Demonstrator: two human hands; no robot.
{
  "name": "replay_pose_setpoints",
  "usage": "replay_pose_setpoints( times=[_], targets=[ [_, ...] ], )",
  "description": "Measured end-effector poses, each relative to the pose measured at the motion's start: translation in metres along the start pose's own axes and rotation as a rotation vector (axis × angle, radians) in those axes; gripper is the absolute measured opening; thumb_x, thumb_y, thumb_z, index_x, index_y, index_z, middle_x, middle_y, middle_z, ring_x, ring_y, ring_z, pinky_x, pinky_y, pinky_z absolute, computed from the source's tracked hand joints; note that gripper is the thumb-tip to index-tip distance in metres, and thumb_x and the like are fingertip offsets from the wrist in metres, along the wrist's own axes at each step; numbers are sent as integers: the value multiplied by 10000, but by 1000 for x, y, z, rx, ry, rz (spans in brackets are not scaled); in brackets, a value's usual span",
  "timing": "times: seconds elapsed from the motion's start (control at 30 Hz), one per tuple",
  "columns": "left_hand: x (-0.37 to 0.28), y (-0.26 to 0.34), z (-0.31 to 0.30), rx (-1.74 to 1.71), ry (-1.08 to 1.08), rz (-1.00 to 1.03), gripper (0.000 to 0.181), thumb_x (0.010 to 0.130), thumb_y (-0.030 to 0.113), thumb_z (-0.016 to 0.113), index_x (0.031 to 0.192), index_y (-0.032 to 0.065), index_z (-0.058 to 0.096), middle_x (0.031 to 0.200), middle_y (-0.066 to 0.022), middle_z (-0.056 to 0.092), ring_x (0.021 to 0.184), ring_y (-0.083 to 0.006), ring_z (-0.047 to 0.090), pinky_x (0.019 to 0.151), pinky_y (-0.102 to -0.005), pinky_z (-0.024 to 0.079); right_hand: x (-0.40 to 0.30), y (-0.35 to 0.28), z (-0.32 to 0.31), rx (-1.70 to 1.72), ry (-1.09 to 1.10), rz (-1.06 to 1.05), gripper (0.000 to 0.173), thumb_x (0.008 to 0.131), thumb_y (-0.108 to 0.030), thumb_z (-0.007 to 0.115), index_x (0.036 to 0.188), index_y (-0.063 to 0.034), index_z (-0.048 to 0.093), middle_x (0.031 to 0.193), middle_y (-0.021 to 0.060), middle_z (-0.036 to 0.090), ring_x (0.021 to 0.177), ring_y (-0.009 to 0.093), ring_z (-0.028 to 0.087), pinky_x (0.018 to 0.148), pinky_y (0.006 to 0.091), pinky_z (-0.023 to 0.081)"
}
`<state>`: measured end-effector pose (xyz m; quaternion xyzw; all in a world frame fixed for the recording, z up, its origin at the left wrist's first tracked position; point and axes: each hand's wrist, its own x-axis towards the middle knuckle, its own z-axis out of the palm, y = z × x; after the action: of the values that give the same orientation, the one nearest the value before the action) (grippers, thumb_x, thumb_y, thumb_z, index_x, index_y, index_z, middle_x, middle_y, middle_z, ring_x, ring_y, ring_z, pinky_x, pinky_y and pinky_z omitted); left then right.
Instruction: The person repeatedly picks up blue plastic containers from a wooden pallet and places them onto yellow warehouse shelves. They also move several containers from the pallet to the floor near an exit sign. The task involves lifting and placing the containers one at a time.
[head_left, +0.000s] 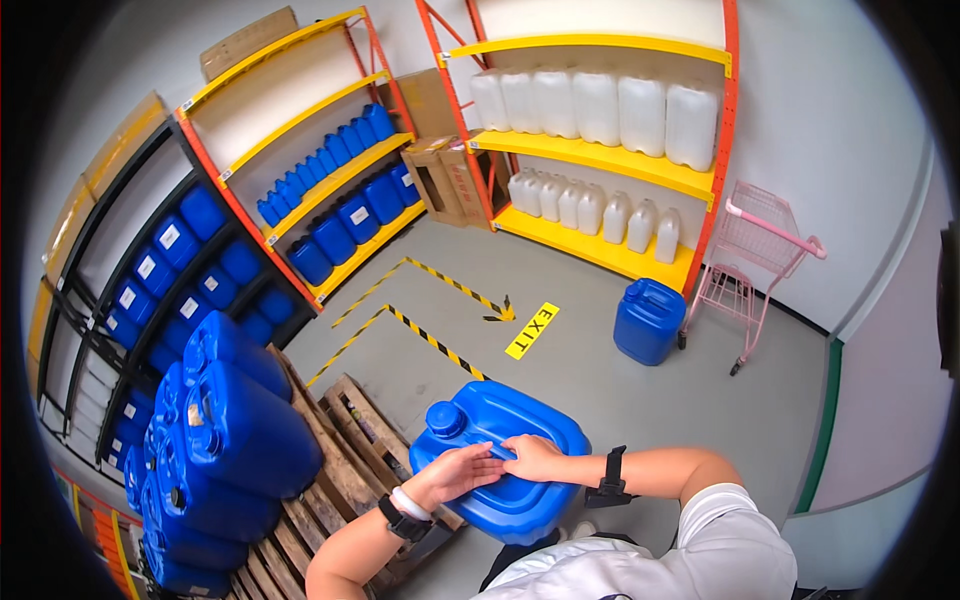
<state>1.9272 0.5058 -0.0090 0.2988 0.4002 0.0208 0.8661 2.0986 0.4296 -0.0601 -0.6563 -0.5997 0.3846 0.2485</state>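
A large blue plastic jerrycan (540, 409) with a blue screw cap (445, 419) is close in front of my body. My right hand (534, 457) curls its fingers around the moulded handle on top. Over the same handle area lies my left hand (466, 471), fingers stretched out and thumb apart, the fingertips meeting those of my right hand. The can's top faces up toward me; its base is hidden, so whether it touches the floor cannot be told.
At left, blue jerrycans (251, 427) are stacked on a wooden pallet (289, 536). Yellow-and-orange shelving (592, 154) holds translucent jerrycans (596, 109). Another blue jerrycan (649, 322) stands on the floor by a pink shopping cart (761, 217). Striped tape (439, 341) marks the floor (570, 277).
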Motion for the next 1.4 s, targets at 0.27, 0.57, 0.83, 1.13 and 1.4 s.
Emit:
replay_pose_setpoints(
  times=[0.27, 0.57, 0.83, 1.13, 1.4],
  targets=[
    [153, 22, 10, -45, -107, -92, 244, 911, 221, 529, 1058, 26, 536, 1027, -158, 565, 964, -248, 575, 878, -351, 487, 30, 88, -44, 1, 221, 196, 449, 702, -289, 620, 1087, -58, 627, 948, 184, 653, 893, 336, 629, 796, 414, 496],
    [302, 49, 58, 33, -183, -123, 222, 900, 227, 551, 1012, 36, 568, 971, -110, 595, 914, -202, 592, 827, -320, 496, 65, 180, -111, -7, 448, 415, 409, 694, -279, 629, 1030, -46, 647, 889, 184, 658, 811, 318, 647, 712, 384, 516],
    [449, 58, 73, -75, -149, -162, 217, 891, 259, 576, 989, 66, 581, 925, -67, 610, 894, -165, 594, 798, -304, 495, 128, 307, -159, 28, 418, 488, 345, 706, -283, 627, 981, -76, 663, 814, 175, 658, 769, 327, 645, 701, 402, 516],
    [644, 46, 67, -198, 54, -258, 294, 881, 365, 566, 1028, 112, 545, 988, -27, 566, 939, -162, 541, 857, -322, 433, 222, 492, -191, 11, 298, 442, 289, 721, -260, 622, 943, -76, 647, 764, 182, 649, 710, 343, 634, 654, 427, 508],
    [783, 11, 52, -183, 191, -315, 555, 785, 465, 634, 1195, 160, 417, 1141, -45, 462, 1092, -219, 434, 939, -395, 324, 281, 638, -161, -61, 297, 452, 270, 693, -222, 629, 919, -73, 627, 792, 177, 650, 726, 336, 632, 638, 421, 505]
  ],
)
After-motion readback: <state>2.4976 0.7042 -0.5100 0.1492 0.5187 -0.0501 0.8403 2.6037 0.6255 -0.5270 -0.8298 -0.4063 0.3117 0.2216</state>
